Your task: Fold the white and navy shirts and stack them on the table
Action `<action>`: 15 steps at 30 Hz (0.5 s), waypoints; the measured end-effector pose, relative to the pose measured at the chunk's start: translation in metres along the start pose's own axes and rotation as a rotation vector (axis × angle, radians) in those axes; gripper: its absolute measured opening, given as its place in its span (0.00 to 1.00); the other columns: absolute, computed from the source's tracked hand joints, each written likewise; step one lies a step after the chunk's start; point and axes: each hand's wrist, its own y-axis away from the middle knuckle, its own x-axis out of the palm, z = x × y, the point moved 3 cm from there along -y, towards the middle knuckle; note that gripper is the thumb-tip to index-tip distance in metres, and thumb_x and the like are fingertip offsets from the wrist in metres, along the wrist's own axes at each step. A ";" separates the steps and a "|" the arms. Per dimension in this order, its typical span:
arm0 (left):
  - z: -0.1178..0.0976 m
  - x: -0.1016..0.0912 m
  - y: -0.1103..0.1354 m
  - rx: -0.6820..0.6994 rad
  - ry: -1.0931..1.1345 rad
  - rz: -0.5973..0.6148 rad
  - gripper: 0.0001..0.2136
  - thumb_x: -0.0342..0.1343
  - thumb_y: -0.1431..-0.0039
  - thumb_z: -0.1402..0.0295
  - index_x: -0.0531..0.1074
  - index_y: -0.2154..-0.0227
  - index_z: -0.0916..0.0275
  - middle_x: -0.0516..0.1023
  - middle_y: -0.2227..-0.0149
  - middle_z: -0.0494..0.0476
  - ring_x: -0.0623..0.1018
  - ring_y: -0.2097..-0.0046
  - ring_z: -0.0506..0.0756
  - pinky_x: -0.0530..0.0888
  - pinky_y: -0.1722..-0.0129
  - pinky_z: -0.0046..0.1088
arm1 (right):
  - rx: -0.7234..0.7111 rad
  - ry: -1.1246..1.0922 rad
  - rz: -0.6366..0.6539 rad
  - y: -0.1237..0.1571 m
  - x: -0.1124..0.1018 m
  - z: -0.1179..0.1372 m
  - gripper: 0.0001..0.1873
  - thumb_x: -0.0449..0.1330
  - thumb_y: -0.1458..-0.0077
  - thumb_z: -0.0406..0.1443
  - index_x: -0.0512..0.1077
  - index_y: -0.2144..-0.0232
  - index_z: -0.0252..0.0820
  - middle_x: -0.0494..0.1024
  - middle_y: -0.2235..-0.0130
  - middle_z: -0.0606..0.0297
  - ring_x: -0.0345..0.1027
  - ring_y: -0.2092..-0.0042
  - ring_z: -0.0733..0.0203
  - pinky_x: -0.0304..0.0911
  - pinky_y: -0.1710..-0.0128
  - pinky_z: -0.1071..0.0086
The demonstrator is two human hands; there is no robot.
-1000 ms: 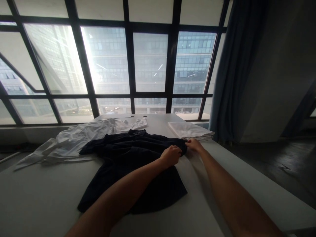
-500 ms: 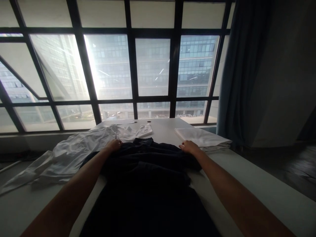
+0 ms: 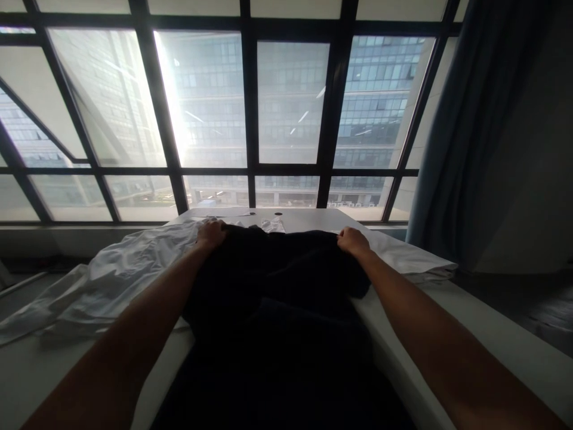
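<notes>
The dark shirt [image 3: 277, 310], held up between the left hand [image 3: 212, 232] and the right hand [image 3: 354, 240], blocks the middle of the bench [image 3: 308, 221]. A crumpled white heap [image 3: 125, 269] crowds the left side, and I see a folded white pile [image 3: 398, 254] just beside the right hand. There's bare room at the far end, below the window [image 3: 289, 101], and along the outside of the right forearm [image 3: 421, 322].

left hand [image 3: 212, 233] and right hand [image 3: 353, 241] grip a dark shirt [image 3: 280, 292].
</notes>
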 end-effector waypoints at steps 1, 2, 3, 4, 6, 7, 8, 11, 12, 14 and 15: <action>-0.004 0.000 0.001 -0.033 -0.043 -0.023 0.20 0.55 0.41 0.62 0.74 0.48 0.65 0.74 0.45 0.70 0.71 0.44 0.68 0.69 0.48 0.43 | 0.024 0.024 -0.041 0.004 0.001 0.005 0.21 0.55 0.38 0.39 0.70 0.46 0.34 0.72 0.46 0.45 0.67 0.45 0.45 0.62 0.49 0.58; -0.008 0.001 0.005 -0.047 -0.067 -0.022 0.22 0.55 0.40 0.62 0.71 0.45 0.66 0.71 0.43 0.71 0.69 0.42 0.69 0.68 0.47 0.45 | 0.019 0.053 -0.059 0.011 0.004 0.010 0.24 0.55 0.38 0.40 0.67 0.43 0.33 0.69 0.43 0.43 0.65 0.43 0.43 0.61 0.46 0.54; -0.013 0.003 0.013 -0.037 -0.077 0.006 0.23 0.54 0.40 0.61 0.71 0.44 0.67 0.71 0.42 0.71 0.69 0.41 0.70 0.68 0.47 0.46 | -0.017 0.080 -0.057 0.020 0.009 0.015 0.25 0.55 0.37 0.41 0.66 0.42 0.33 0.67 0.42 0.43 0.62 0.41 0.42 0.59 0.45 0.52; -0.018 0.006 0.023 -0.008 -0.078 0.058 0.22 0.52 0.39 0.60 0.72 0.45 0.66 0.72 0.43 0.70 0.70 0.42 0.69 0.68 0.47 0.45 | -0.075 0.099 -0.041 0.030 0.014 0.020 0.25 0.54 0.37 0.42 0.66 0.42 0.34 0.67 0.41 0.43 0.62 0.41 0.42 0.58 0.44 0.51; -0.026 0.013 0.050 0.090 -0.067 0.202 0.22 0.50 0.37 0.56 0.74 0.47 0.63 0.76 0.46 0.67 0.73 0.45 0.67 0.69 0.47 0.43 | -0.211 0.098 0.023 0.056 0.025 0.027 0.23 0.53 0.37 0.44 0.70 0.45 0.37 0.69 0.43 0.46 0.64 0.42 0.44 0.58 0.44 0.53; -0.029 0.017 0.065 0.143 -0.057 0.277 0.23 0.48 0.37 0.53 0.74 0.47 0.62 0.76 0.47 0.66 0.74 0.45 0.66 0.69 0.46 0.42 | -0.265 0.083 0.065 0.068 0.030 0.028 0.23 0.53 0.36 0.46 0.71 0.47 0.39 0.70 0.43 0.48 0.65 0.43 0.45 0.58 0.45 0.54; -0.030 0.020 0.078 0.180 -0.049 0.348 0.26 0.47 0.37 0.50 0.72 0.45 0.61 0.76 0.45 0.66 0.74 0.44 0.66 0.69 0.46 0.42 | -0.297 0.066 0.113 0.080 0.035 0.028 0.23 0.52 0.36 0.47 0.72 0.47 0.40 0.71 0.43 0.49 0.66 0.44 0.46 0.59 0.45 0.55; -0.024 0.028 0.106 0.178 -0.038 0.491 0.35 0.47 0.40 0.42 0.65 0.38 0.61 0.66 0.36 0.67 0.67 0.37 0.69 0.65 0.42 0.43 | -0.272 0.068 0.265 0.105 0.047 0.020 0.31 0.49 0.36 0.52 0.65 0.39 0.43 0.65 0.37 0.50 0.60 0.38 0.44 0.55 0.41 0.51; -0.020 0.030 0.109 0.155 -0.032 0.523 0.37 0.46 0.41 0.41 0.63 0.37 0.62 0.62 0.34 0.67 0.64 0.36 0.69 0.64 0.40 0.43 | -0.236 0.085 0.309 0.108 0.050 0.015 0.35 0.49 0.37 0.54 0.60 0.36 0.43 0.60 0.34 0.50 0.53 0.35 0.42 0.51 0.39 0.48; -0.012 0.035 0.107 0.111 -0.005 0.552 0.39 0.44 0.41 0.40 0.61 0.36 0.63 0.57 0.32 0.66 0.60 0.33 0.68 0.61 0.38 0.43 | -0.161 0.105 0.376 0.108 0.055 0.003 0.43 0.48 0.40 0.60 0.49 0.31 0.45 0.48 0.30 0.52 0.39 0.30 0.40 0.40 0.36 0.42; -0.007 0.037 0.102 0.098 0.010 0.539 0.38 0.43 0.40 0.40 0.62 0.36 0.64 0.58 0.32 0.66 0.60 0.33 0.68 0.61 0.38 0.42 | -0.132 0.100 0.401 0.106 0.057 -0.003 0.47 0.46 0.41 0.62 0.45 0.30 0.46 0.44 0.29 0.53 0.33 0.29 0.39 0.36 0.35 0.41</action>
